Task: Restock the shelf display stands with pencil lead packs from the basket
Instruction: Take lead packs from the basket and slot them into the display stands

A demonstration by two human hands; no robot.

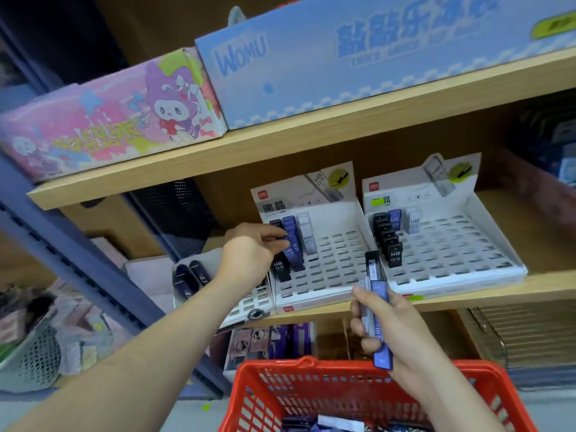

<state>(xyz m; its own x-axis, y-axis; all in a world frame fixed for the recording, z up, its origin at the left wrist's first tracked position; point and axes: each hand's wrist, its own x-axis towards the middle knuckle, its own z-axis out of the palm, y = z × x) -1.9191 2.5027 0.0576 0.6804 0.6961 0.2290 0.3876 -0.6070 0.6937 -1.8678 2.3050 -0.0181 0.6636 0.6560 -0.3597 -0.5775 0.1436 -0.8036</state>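
- Nearest, the red basket (274, 369) stands below the shelf edge. Loose lead packs (330, 421) lie in its bottom, a supply within easy reach.
- Above it, the right grip (402, 332) is curled round a bundle of packs (378, 310) held upright, probably stock kept ready for the other hand. The bundle sticks up from the fingers, its black top in front of the stands.
- Farther, the left grip (249, 254) pinches a dark pack (280, 237) between thumb and fingertips at the black column of the left display stand (330, 275), likely matching colour to column.
- To its right, the right display stand (452, 254) has mostly bare slots.
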